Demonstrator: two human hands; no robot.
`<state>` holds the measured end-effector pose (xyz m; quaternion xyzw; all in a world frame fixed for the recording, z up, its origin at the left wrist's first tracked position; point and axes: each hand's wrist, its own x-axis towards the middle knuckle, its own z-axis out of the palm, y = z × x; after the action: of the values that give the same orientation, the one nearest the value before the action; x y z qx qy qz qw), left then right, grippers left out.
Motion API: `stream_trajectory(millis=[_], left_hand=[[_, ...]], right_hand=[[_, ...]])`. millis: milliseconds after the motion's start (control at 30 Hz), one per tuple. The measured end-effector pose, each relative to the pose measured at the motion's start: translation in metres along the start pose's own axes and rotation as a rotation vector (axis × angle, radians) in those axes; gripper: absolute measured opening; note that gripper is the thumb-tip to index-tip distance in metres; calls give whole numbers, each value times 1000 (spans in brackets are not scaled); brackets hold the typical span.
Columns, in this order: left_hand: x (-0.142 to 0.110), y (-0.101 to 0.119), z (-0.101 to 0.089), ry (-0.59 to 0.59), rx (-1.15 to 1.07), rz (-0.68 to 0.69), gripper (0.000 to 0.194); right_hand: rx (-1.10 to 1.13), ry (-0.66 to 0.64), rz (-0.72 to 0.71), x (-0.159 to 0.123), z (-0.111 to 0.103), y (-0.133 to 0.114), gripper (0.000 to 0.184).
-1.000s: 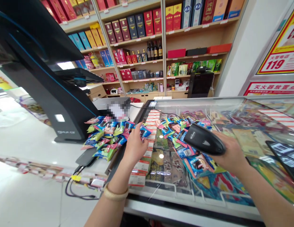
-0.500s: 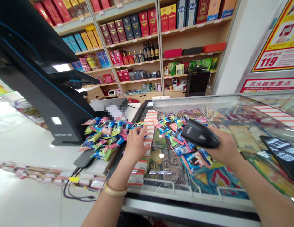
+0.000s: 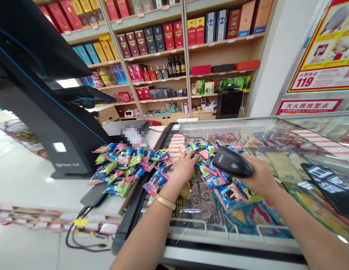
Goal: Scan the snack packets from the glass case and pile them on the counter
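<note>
My right hand is wrapped round a black handheld barcode scanner, held over a heap of small snack packets on the freezer's glass top. At the left edge of that heap, my left hand reaches out with its fingers spread, close to or touching the nearest packets. Its fingertips partly cover them. A second pile of the same blue, pink and green packets lies to the left on the white counter, and some spill across the freezer's dark edge behind my left forearm.
A black checkout terminal stands on the white counter at left. A flat dark device with cables lies near the counter's front edge. A phone rests on the glass at right. Shelves of boxed bottles line the back.
My left hand has moved right, from beside the counter pile to the heap on the glass. More packets now show on the freezer's edge. The scanner stays in my right hand.
</note>
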<state>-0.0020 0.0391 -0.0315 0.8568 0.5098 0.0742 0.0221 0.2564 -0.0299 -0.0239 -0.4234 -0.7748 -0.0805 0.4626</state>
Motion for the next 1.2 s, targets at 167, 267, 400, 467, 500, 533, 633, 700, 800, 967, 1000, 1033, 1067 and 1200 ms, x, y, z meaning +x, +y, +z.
stream_trajectory(millis=[167, 267, 400, 467, 500, 533, 633, 700, 800, 967, 1000, 1033, 1067, 1200], left_hand=[[-4, 0, -9, -1, 98, -107, 52], [-6, -1, -9, 7, 138, -129, 43], [-10, -8, -9, 26, 97, -125, 48], [-12, -13, -10, 56, 44, -155, 53], [-12, -16, -10, 96, 1, -177, 55], [-12, -18, -11, 158, -62, -200, 55], [-9, -22, -11, 407, -456, -277, 46], [-5, -21, -11, 512, -908, -335, 37], [-1, -13, -11, 430, -1587, -399, 26], [-4, 3, -9, 290, -1939, -339, 22], [-5, 6, -8, 293, -1920, -302, 26], [-6, 8, -6, 304, -1888, -268, 31], [-6, 11, -5, 320, -1850, -242, 35], [-4, 17, 2, 356, -1736, -208, 35]], right_hand=[[4, 1, 8, 0, 0, 0, 21], [2, 2, -14, 0, 0, 0, 17], [-1, -11, -12, -1, 1, 0, 15], [-6, -21, -7, -2, 2, 1, 13], [-7, -21, -9, -2, 2, 1, 12], [-6, -17, -14, -2, 3, 1, 12], [0, 0, -15, -2, 3, 2, 15], [2, -8, -4, -2, 2, 2, 16], [16, -15, -21, -2, 0, 1, 11], [43, -35, -13, 0, -3, -6, 13], [46, -42, -7, 1, -3, -7, 11], [48, -47, -7, 1, -3, -9, 9], [49, -50, -14, 2, -3, -10, 8], [29, -43, -71, 2, -3, -14, 9]])
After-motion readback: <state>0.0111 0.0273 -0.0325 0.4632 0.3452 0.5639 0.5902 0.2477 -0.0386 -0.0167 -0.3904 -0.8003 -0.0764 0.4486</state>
